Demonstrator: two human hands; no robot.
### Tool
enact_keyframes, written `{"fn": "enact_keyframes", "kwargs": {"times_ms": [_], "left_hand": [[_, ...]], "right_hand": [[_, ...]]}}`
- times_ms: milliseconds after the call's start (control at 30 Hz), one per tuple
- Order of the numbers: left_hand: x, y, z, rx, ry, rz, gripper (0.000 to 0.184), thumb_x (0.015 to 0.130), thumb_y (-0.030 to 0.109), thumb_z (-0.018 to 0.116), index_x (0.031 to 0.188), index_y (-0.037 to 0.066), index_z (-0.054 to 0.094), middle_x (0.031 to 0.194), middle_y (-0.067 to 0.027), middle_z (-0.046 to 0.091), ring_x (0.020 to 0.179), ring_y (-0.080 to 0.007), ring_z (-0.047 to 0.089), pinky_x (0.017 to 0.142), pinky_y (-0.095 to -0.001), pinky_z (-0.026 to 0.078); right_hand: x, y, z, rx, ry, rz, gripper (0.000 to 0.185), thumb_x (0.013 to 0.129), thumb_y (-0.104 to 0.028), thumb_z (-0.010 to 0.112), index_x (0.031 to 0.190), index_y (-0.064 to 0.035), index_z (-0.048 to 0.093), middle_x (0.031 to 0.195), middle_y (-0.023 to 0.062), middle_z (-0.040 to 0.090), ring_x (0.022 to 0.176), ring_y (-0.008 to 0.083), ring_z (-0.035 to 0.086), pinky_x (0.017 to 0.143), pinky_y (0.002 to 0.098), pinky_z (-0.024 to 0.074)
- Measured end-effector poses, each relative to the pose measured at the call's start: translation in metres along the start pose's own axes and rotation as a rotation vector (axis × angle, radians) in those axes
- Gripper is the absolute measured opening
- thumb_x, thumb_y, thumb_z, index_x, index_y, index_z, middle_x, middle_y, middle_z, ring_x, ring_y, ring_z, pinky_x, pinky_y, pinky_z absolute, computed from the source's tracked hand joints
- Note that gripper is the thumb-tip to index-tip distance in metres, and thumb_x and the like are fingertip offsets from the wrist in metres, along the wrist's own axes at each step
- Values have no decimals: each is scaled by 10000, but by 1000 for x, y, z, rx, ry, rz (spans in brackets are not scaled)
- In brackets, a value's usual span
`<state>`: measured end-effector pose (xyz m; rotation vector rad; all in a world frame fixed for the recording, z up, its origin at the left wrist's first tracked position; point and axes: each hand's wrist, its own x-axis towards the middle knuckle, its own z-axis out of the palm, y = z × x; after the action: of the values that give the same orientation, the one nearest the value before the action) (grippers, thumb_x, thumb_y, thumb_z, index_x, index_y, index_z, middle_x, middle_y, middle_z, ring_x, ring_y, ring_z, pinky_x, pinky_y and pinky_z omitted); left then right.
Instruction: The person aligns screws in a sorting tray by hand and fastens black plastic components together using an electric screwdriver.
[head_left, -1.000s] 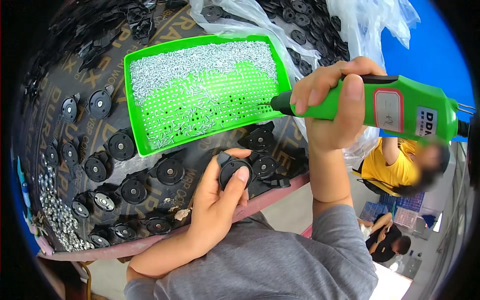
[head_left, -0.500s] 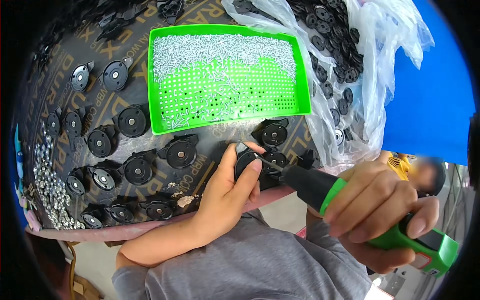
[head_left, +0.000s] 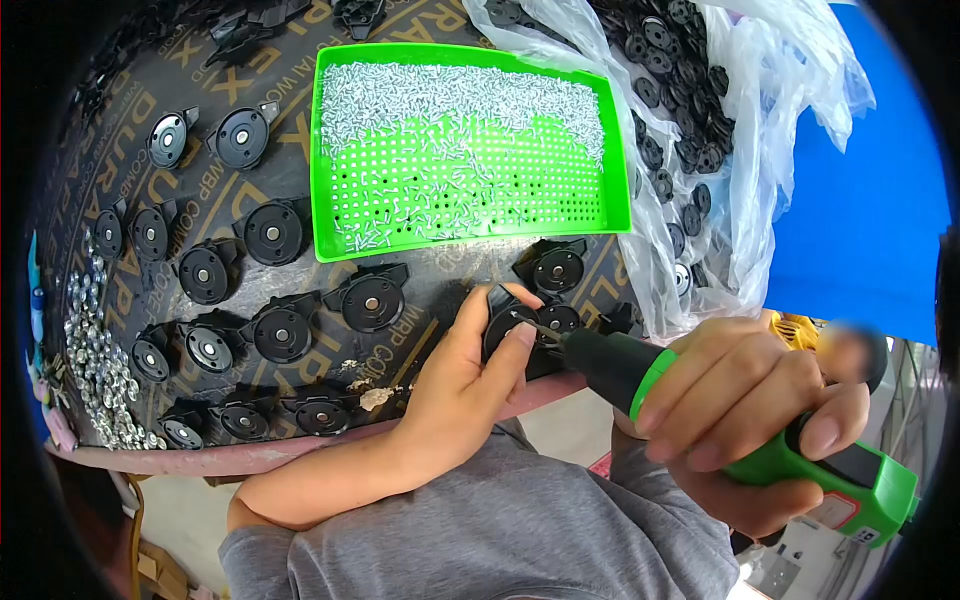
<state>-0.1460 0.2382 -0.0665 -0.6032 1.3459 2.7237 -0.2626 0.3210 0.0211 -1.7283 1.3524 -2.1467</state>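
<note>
Far left, on the counter [head_left: 455, 262]: a heap of small shiny metal pieces [head_left: 98, 375], spilling toward the near edge.

Beside it: black round parts [head_left: 208, 342] in loose rows, most showing a pale metal centre.

Left hand [head_left: 452, 378]: closed around one part, thumb across its face, near the counter's edge.

Behind that hand: one green perforated tray [head_left: 617, 170]; small silvery screws [head_left: 450, 92] banked along its far side, others scattered nearer.

Held black part [head_left: 503, 322]: tilted in the left hand, partly hidden by fingers.

Electric screwdriver [head_left: 605, 368], green and black: bit reaching the part beside the thumb; contact too small to confirm.

Farther back: clear plastic sheeting [head_left: 765, 115], black discs [head_left: 690, 125] heaped against it.

Right hand [head_left: 755, 400]: wrapped firmly around the screwdriver.

Step in hand, by judgement: driving a fastener into the held part. Next move calls for an aligned bit, firm pressure and a steady left grip.
</note>
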Motion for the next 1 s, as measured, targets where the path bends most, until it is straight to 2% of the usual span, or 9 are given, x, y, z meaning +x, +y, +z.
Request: {"fn": "enact_keyframes", "kwargs": {"times_ms": [367,567,667,700,733,767,800,933,1000], "left_hand": [[-2,-1,0,179,64,22,198,962,103,478,1155,66,452,693,-27,472,627,-109,449,593,-288,396],[-1,-3,1,265,98,17,279,948,117,513,1189,29,403,875,-88,550,729,-124,524,645,-266,421],[1,-18,-4,153,124,73,317,917,61,562,1178,14,388,938,-56,533,777,-74,515,601,-214,421],[1,-7,1,79,129,67,234,938,59,524,1134,24,401,887,-62,558,800,-110,590,738,-256,484],[2,-5,1,79,122,75,234,938,59,524,1134,24,401,887,-62,558,800,-110,590,738,-256,484],[2,-4,2,15,122,62,225,938,66,528,1125,23,408,887,-60,560,819,-111,591,737,-254,483],[2,-3,2,-49,123,48,217,939,72,531,1116,23,416,887,-57,561,839,-113,592,735,-253,483],[0,-5,-2,-25,98,12,264,927,60,560,1167,2,464,970,-35,534,774,-61,562,643,-200,487],[-2,1,-1,-82,73,-17,304,929,70,569,1204,1,459,989,-18,533,816,-47,539,675,-193,473]], "right_hand": [[-5,-6,2,-35,-5,70,317,933,-306,531,1035,-47,379,670,73,534,484,167,557,422,267,517],[19,-6,-33,273,-285,59,311,892,-281,610,1017,-37,463,640,68,558,453,166,578,382,258,518],[17,-4,-37,46,-27,35,366,938,-343,482,1137,-36,468,683,55,519,470,147,516,423,288,474],[15,5,-39,9,44,66,349,960,-349,390,1135,-57,464,700,59,495,465,152,460,434,312,422],[11,16,-38,-78,215,99,324,970,-331,351,1129,-71,460,680,70,486,451,164,439,415,330,394],[12,29,-45,-111,200,120,290,971,-310,359,1102,-72,461,644,73,472,449,168,446,414,330,405],[13,38,-46,-110,285,168,245,940,-263,516,1055,-69,419,581,93,495,427,201,489,407,338,443],[7,58,-50,-109,282,169,238,928,-202,542,1031,-53,386,575,89,502,412,170,474,408,307,442],[4,58,-48,-112,272,213,252,931,-206,541,1039,-47,378,577,90,502,419,172,474,412,309,443]]}}
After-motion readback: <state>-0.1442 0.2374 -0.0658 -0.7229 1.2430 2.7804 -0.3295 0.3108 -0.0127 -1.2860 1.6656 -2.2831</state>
